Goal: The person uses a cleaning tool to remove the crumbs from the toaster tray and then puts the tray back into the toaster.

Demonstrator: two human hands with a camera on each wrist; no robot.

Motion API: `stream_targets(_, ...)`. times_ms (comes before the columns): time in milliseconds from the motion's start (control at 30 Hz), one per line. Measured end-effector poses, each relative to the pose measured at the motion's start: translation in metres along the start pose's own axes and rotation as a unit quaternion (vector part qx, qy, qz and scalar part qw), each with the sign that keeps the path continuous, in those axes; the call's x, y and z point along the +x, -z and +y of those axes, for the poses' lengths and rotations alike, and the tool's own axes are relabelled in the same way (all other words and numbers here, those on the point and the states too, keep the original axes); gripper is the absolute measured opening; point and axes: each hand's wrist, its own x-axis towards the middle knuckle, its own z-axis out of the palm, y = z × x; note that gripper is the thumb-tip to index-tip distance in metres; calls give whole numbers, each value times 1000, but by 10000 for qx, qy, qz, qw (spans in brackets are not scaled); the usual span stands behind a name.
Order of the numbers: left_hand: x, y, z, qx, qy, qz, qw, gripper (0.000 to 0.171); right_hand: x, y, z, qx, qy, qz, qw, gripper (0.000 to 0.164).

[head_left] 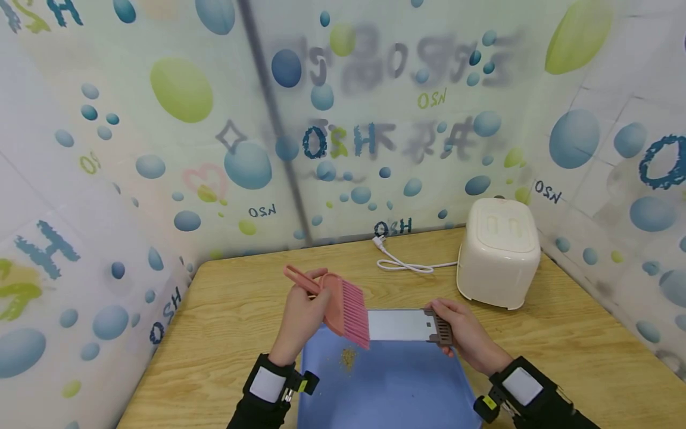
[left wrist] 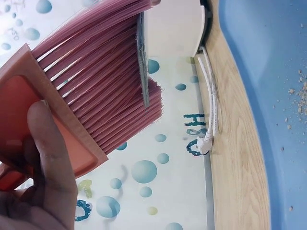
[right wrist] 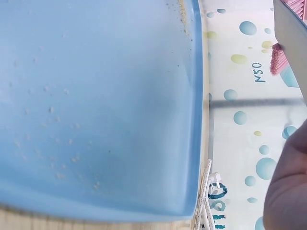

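In the head view my left hand (head_left: pixel 300 319) grips a pink brush (head_left: pixel 333 304) by the base of its handle, bristles toward the right. My right hand (head_left: pixel 467 330) pinches the grey-brown slotted end of a flat metal crumb tray (head_left: pixel 399 325). The bristles (left wrist: pixel 96 81) meet the crumb tray's far end, and its thin edge (left wrist: pixel 143 62) sits among them in the left wrist view. Both are held above a blue tray (head_left: pixel 396 393), where a small pile of crumbs (head_left: pixel 348 357) lies. In the right wrist view the crumb tray (right wrist: pixel 293 43) shows only partly.
A cream toaster (head_left: pixel 499 253) stands at the back right of the wooden table (head_left: pixel 230 333). Its white cord and plug (head_left: pixel 409 265) lie loose beside it. Scattered crumbs (right wrist: pixel 57 143) dot the blue tray. Patterned curtains (head_left: pixel 343 119) enclose the table at the back and sides.
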Motion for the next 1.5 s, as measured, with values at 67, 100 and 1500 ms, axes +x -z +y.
stream_targets(67,0,1,0,17,-23,15,10000,43,0,0,0,1,-23,21,10000,49)
stream_targets(100,0,2,0,5,-43,17,10000,43,0,0,-1,0,-37,37,10000,49)
stream_targets(1500,-3,11,-2,338,42,456,9984,36,-2,4,0,-25,76,49,10000,46)
